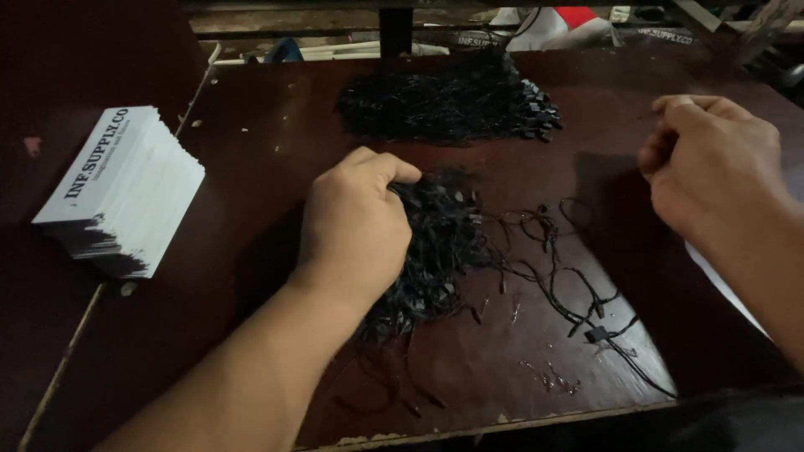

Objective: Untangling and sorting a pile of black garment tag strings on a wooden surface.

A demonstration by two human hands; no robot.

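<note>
Head view: left hand (356, 226) clenched on black string bundle (435, 251); right hand (712, 172) closed, contents unclear, right of bundle, farther off.

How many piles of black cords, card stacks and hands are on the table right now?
Piles of black cords: 2, a far pile and a near bunch under the left hand
White card stacks: 1
Hands: 2, counting the right hand
Total: 5

Black cords (435, 251), white cards (126, 188), dark reddish-brown table (251, 125).
</note>
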